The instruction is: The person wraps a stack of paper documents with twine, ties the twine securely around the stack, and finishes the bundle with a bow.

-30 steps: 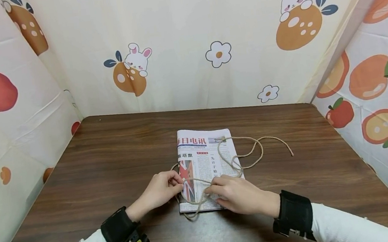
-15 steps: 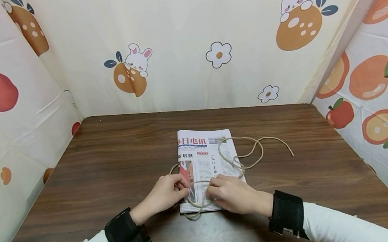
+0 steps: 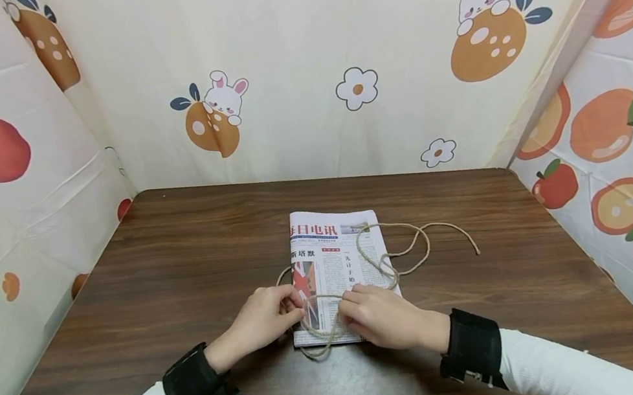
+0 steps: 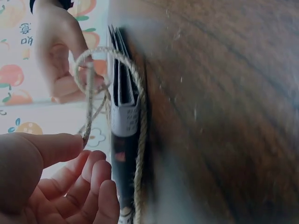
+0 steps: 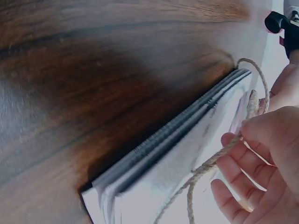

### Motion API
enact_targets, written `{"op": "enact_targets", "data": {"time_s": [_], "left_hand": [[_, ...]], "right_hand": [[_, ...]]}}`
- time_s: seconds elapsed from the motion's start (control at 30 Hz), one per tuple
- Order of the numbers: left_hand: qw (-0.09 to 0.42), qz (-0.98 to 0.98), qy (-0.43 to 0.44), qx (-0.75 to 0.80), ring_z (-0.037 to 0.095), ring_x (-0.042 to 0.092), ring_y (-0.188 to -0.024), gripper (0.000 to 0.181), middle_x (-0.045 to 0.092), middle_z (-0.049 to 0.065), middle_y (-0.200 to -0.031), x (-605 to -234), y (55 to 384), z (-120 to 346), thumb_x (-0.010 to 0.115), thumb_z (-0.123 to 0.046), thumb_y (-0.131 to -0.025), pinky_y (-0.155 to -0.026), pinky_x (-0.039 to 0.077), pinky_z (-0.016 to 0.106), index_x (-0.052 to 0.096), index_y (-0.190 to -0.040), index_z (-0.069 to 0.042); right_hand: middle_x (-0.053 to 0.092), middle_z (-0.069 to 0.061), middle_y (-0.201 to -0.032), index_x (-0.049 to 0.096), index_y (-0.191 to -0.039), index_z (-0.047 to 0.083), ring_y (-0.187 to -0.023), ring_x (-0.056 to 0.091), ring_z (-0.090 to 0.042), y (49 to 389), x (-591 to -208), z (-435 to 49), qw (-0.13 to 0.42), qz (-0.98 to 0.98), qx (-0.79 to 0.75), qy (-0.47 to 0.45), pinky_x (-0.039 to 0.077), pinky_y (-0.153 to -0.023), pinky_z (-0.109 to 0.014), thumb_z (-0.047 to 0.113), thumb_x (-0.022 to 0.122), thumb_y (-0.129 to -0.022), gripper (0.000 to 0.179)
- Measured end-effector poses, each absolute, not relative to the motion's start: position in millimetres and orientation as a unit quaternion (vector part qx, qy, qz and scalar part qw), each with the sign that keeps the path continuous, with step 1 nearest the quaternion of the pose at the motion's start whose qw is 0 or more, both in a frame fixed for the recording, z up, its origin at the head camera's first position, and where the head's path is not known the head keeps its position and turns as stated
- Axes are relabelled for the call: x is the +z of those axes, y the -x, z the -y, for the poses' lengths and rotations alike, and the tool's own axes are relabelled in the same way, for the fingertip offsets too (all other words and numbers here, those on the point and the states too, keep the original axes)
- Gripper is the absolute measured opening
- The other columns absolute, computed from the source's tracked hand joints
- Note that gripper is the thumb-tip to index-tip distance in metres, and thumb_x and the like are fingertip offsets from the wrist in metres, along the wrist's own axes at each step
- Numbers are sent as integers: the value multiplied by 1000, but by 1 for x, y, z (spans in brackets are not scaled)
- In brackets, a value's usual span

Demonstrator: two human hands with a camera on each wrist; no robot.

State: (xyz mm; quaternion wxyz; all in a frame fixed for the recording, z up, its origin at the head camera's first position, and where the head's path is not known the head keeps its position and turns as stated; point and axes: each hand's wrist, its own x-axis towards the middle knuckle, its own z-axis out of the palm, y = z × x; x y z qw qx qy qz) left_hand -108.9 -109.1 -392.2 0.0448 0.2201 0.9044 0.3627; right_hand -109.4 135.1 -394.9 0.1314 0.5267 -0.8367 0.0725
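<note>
A folded newspaper (image 3: 330, 267) lies flat on the wooden table. Light twisted rope (image 3: 428, 243) crosses it, with a loop near its front left corner. At the newspaper's left edge, my left hand (image 3: 264, 314) pinches the rope between thumb and fingertips; the left wrist view shows the rope loop (image 4: 141, 112) beside the paper's edge. Over the lower right part of the newspaper, my right hand (image 3: 390, 316) pinches another stretch of rope (image 5: 205, 166) between thumb and forefinger, its other fingers loosely bent. How the rope crosses under the fingers is partly hidden.
The brown table (image 3: 198, 237) extends around the newspaper. A loose rope end (image 3: 467, 235) trails onto the table at the right. Fruit-patterned curtains (image 3: 286, 31) stand at the back and both sides.
My left hand has shifted slightly right and then a little back, still pinching the rope. My right hand has moved slightly left overall. The newspaper stays in place.
</note>
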Motion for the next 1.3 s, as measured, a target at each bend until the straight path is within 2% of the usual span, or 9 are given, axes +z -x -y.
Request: {"op": "enact_targets", "data": {"time_s": [0.17,0.43,0.67,0.8,1.03,1.3], "left_hand": [[-1,-920,-205,334,-1,46,-53,10,53,-12,-62,-388,107,112,68,-14,-79,-53,39,19,61,-75,-20],[-11,-917,-246,314,-4,45,-56,14,51,-15,-62,-387,96,108,70,-17,-77,-52,38,17,60,-69,-24],[28,-897,-302,322,-3,50,-62,3,55,-17,-70,-387,83,104,69,-21,-80,-55,40,16,67,-78,-21],[50,-895,-311,316,-1,52,-64,5,55,-18,-72,-390,78,100,71,-23,-77,-57,40,16,67,-79,-23],[43,-891,-307,331,-3,48,-58,14,52,-18,-64,-394,75,100,72,-16,-75,-53,38,16,62,-70,-25],[40,-897,-282,338,-7,47,-57,15,53,-18,-63,-395,76,107,68,-15,-79,-53,39,17,61,-72,-25]], "right_hand": [[48,10,-74,51,-81,17,-68,46,-8,109,-387,-137,139,832,103,-528,40,-63,-24,12,66,-78,16],[49,9,-75,51,-84,16,-68,48,-5,111,-376,-137,131,834,132,-519,41,-62,-22,8,65,-79,17],[51,9,-78,52,-87,17,-70,50,-5,113,-367,-139,135,847,137,-496,43,-63,-23,11,60,-84,10],[51,8,-78,52,-87,16,-71,49,-6,114,-363,-138,148,843,152,-495,43,-62,-23,10,60,-83,11],[52,9,-78,53,-87,16,-71,50,-5,113,-366,-137,144,841,158,-497,43,-64,-22,14,54,-89,4],[52,10,-79,53,-85,17,-71,50,-5,113,-370,-138,143,845,154,-491,43,-64,-23,12,62,-83,10]]}}
